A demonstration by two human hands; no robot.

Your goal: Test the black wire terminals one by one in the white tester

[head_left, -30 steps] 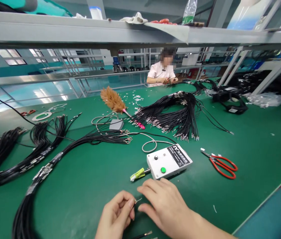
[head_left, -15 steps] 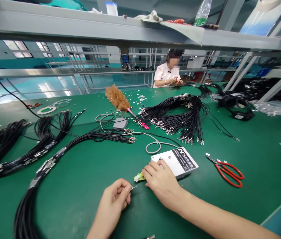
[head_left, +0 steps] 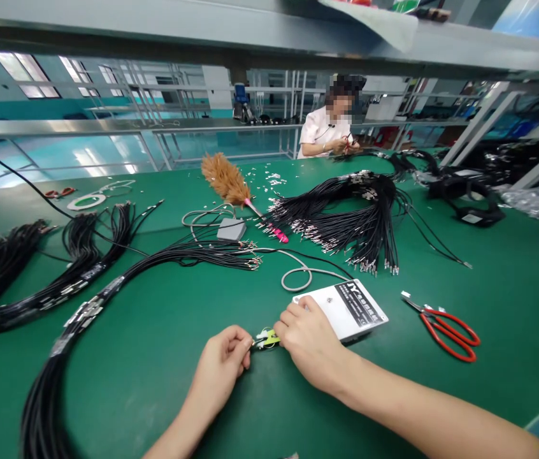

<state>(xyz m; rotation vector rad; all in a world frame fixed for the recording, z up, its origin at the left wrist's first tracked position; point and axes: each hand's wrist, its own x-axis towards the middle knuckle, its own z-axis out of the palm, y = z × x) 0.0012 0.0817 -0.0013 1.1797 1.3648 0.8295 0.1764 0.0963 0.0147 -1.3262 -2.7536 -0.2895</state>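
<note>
My left hand (head_left: 224, 358) pinches the metal end of a thin wire, its tip touching the yellow-green clip (head_left: 267, 338) at the front of the white tester box (head_left: 346, 308). My right hand (head_left: 308, 341) grips that clip from the right, its fingers lying over the box's near corner. Both hands meet just in front of the box on the green table (head_left: 164, 357). The wire itself is mostly hidden by my left hand.
Red-handled scissors (head_left: 446, 326) lie right of the box. Black cable bundles lie at left (head_left: 83, 306) and centre back (head_left: 346, 217). A feather duster (head_left: 231, 188), a grey pedal (head_left: 231, 229) and a grey cord lie behind. A person sits across the table (head_left: 329, 131).
My right hand moved forward from beside my left hand onto the clip and box. My left hand brought the wire tip up to the clip. The view shifted forward.
</note>
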